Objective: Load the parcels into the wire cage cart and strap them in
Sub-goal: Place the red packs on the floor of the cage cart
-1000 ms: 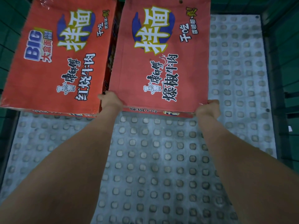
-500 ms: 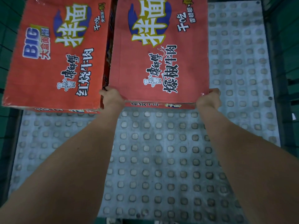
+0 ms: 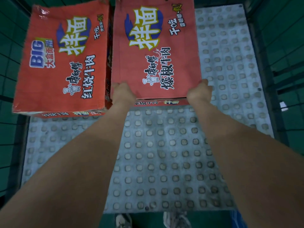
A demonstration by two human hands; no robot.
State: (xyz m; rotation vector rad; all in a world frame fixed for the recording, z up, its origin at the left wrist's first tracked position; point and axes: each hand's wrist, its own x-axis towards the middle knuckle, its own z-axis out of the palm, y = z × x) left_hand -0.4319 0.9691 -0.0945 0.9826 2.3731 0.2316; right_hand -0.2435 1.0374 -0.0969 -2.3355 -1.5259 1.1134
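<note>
1. Head view: both hands clasp the near edge of the right-hand red carton (image 3: 156, 51), which lies toward the far edge of the cart's studded floor (image 3: 164, 153). I cannot tell whether it rests flat.
2. The left hand (image 3: 122, 93) wraps its near left corner and the right hand (image 3: 199, 92) its near right corner. Their fingers curl under the carton, mostly hidden.
3. A second red carton (image 3: 62, 63) sits just beside it, in the far left corner.
4. Green wire cage walls (image 3: 283, 46) rise along both sides.
</note>
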